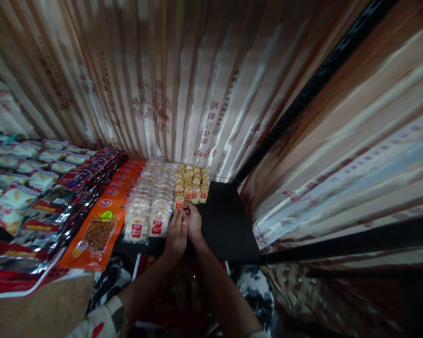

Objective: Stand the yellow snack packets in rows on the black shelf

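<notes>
My left hand (177, 234) and my right hand (193, 221) meet at the near end of a small yellow snack packet (178, 201) with a red label. Their fingers are bent and pressed together at its lower edge, partly hiding it. Beyond them, more small yellow packets (196, 191) stand in close rows on a black tabletop (225, 216). Just left of my hands lie two long rows of clear-wrapped pale round crackers, the nearer being one row (159, 218) with a red label in front and the other row (137, 220) beside it.
Orange snack bags (102, 218) overlap farther left, beside dark red and silver bags (52, 216) and many white bags (16, 206). Below the table edge sits a red-sided box (162, 314) with dim contents. Pleated printed curtains (183, 84) and a black pole (303, 98) border the table.
</notes>
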`<state>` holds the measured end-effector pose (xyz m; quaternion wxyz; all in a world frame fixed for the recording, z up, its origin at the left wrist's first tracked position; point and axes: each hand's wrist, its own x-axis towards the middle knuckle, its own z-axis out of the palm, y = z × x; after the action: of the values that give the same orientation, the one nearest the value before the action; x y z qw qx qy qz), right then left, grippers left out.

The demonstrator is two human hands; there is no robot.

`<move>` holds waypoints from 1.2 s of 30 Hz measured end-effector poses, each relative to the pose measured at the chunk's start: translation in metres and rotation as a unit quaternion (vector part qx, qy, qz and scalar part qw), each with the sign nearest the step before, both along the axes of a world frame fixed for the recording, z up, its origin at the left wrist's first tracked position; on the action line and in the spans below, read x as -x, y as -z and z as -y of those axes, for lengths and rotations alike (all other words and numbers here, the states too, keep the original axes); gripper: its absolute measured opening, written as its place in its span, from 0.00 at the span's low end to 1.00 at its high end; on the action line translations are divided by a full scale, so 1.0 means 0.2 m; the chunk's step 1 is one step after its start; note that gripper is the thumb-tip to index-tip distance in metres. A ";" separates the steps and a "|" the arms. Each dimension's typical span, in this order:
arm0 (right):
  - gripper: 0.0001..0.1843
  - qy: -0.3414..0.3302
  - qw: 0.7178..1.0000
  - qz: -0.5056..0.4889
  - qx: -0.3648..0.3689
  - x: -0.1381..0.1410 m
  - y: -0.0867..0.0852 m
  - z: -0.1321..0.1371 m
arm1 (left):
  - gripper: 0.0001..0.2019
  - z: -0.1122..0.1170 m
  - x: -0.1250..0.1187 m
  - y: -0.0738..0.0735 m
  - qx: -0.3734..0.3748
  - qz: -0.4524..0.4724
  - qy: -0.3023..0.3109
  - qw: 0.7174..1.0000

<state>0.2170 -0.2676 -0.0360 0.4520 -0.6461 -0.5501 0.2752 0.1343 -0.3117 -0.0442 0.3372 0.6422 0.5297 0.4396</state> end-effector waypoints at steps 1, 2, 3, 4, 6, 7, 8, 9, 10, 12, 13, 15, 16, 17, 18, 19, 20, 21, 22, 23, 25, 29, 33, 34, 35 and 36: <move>0.13 0.003 1.000 0.000 -0.002 0.00 0.00 -0.01 | 0.23 -0.01 0.00 0.00 0.004 -0.003 -0.002 1.000; 0.14 0.006 1.000 0.000 -0.001 0.01 0.01 -0.02 | 0.23 -0.02 0.00 0.00 0.007 -0.005 -0.005 1.000; 0.15 0.009 1.000 -0.001 0.000 0.01 0.01 -0.02 | 0.23 -0.03 0.00 0.00 0.011 -0.005 -0.006 1.000; 0.16 0.013 1.000 -0.001 0.003 0.01 0.02 -0.02 | 0.23 -0.03 0.00 0.00 0.014 -0.004 -0.008 1.000; 0.16 0.023 1.000 0.003 0.003 0.02 0.02 -0.02 | 0.23 -0.03 -0.01 0.01 0.015 0.000 -0.008 1.000; 0.15 0.029 1.000 0.009 0.000 0.02 0.02 -0.01 | 0.23 -0.03 -0.01 0.01 0.013 0.003 -0.009 1.000; 0.13 0.035 0.999 0.016 -0.006 0.02 0.02 -0.01 | 0.23 -0.03 -0.01 0.01 0.009 0.006 -0.009 1.000; 0.12 0.038 0.999 0.023 -0.014 0.02 0.02 -0.01 | 0.23 -0.02 -0.01 0.02 0.005 0.009 -0.008 1.000; 0.11 0.036 0.999 0.030 -0.021 0.02 0.02 0.00 | 0.23 -0.02 -0.01 0.02 0.001 0.010 -0.006 1.000; 0.10 0.027 0.998 0.042 -0.034 0.02 0.02 0.00 | 0.24 -0.02 -0.01 0.02 -0.007 0.006 0.001 1.000; 0.09 0.022 0.998 0.048 -0.040 0.02 0.02 0.00 | 0.24 -0.02 -0.01 0.02 -0.011 0.000 0.005 1.000; 0.09 0.019 0.997 0.058 -0.048 0.02 0.03 0.00 | 0.24 -0.02 -0.01 0.02 -0.017 -0.014 0.007 1.000; 0.10 0.019 0.997 0.062 -0.050 0.02 0.03 0.00 | 0.24 -0.03 -0.01 0.03 -0.019 -0.020 0.006 1.000; 0.10 0.019 0.996 0.064 -0.051 0.02 0.03 0.00 | 0.24 -0.03 0.00 0.03 -0.022 -0.026 0.004 0.999; 0.11 0.019 0.996 0.065 -0.052 0.02 0.03 0.01 | 0.23 -0.04 0.00 0.04 -0.024 -0.030 0.001 0.999; 0.11 0.018 0.996 0.065 -0.051 0.02 0.03 0.01 | 0.23 -0.04 0.00 0.04 -0.029 -0.034 0.002 0.999; 0.12 0.017 0.996 0.065 -0.053 0.02 0.03 0.01 | 0.23 -0.04 0.00 0.04 -0.033 -0.036 0.001 0.999; 0.12 0.016 0.996 0.064 -0.057 0.02 0.03 0.01 | 0.23 -0.03 0.00 0.04 -0.038 -0.037 0.002 0.999; 0.12 0.014 0.996 0.062 -0.064 0.02 0.03 0.01 | 0.23 -0.02 0.00 0.04 -0.047 -0.039 0.011 0.998; 0.12 0.013 0.995 0.059 -0.074 0.02 0.02 0.01 | 0.24 0.00 0.01 0.03 -0.059 -0.040 0.020 0.997; 0.13 0.026 0.994 0.056 -0.094 0.02 0.01 0.02 | 0.24 0.04 0.02 -0.01 -0.080 -0.046 0.038 0.995; 0.15 0.058 0.993 0.027 -0.101 0.03 -0.03 0.15 | 0.21 0.19 0.07 -0.06 -0.084 -0.068 0.059 0.992; 0.16 0.049 0.996 0.005 -0.080 0.02 -0.04 0.46 | 0.17 0.38 0.19 0.00 -0.088 -0.086 0.128 0.984; 0.15 0.041 0.997 0.018 -0.069 0.01 -0.03 0.55 | 0.16 0.43 0.22 0.03 -0.084 -0.094 0.152 0.980; 0.14 0.019 0.998 0.038 -0.052 0.01 -0.01 0.63 | 0.15 0.47 0.25 0.06 -0.073 -0.104 0.174 0.977; 0.13 -0.010 0.997 0.062 -0.037 0.00 0.01 0.70 | 0.15 0.52 0.28 0.09 -0.060 -0.112 0.183 0.975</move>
<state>0.2165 -0.4080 -0.0383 0.4375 -0.6394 -0.5933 0.2187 0.0789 -0.4149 -0.0623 0.3114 0.7925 0.4103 0.3265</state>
